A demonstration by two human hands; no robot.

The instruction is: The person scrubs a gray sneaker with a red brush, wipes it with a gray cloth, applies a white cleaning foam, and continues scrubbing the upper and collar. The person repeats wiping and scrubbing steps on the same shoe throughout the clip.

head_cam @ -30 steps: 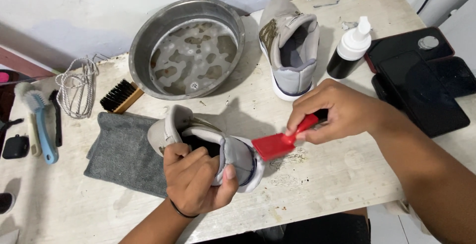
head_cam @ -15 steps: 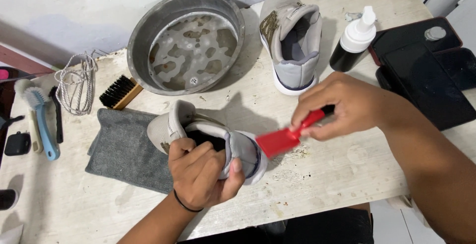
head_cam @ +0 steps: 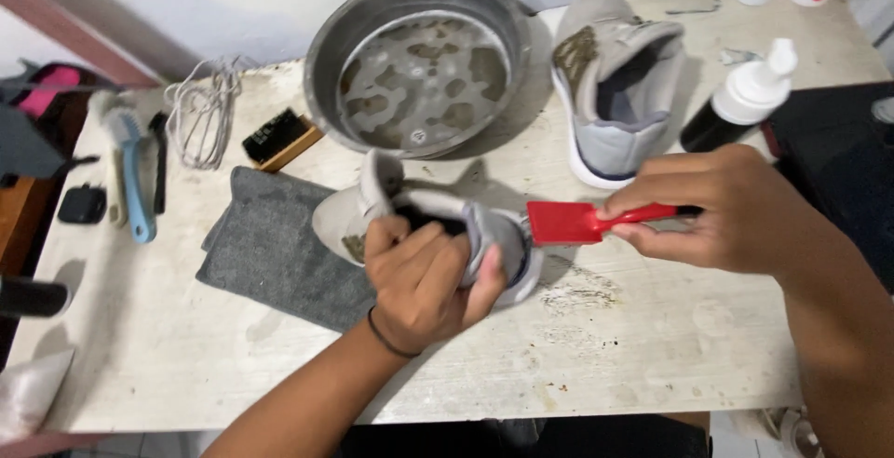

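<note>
Hands at a worn white tabletop [head_cam: 652, 346]. Your left hand [head_cam: 424, 281] wraps around the heel of a grey fabric sneaker with white sole [head_cam: 372, 207], fingers curled into its opening; the shoe's toe rests on a folded dark grey cloth [head_cam: 270, 244]. Your right hand [head_cam: 726, 207] pinches the handle of a red plastic brush [head_cam: 582, 221], whose head touches the shoe's heel end. Behind stand a round metal basin holding murky water [head_cam: 419, 62], a second grey sneaker [head_cam: 619, 86], and a dark bottle with white nozzle cap [head_cam: 740, 100]. A wooden black-bristled brush [head_cam: 279, 139] lies left of the basin.
</note>
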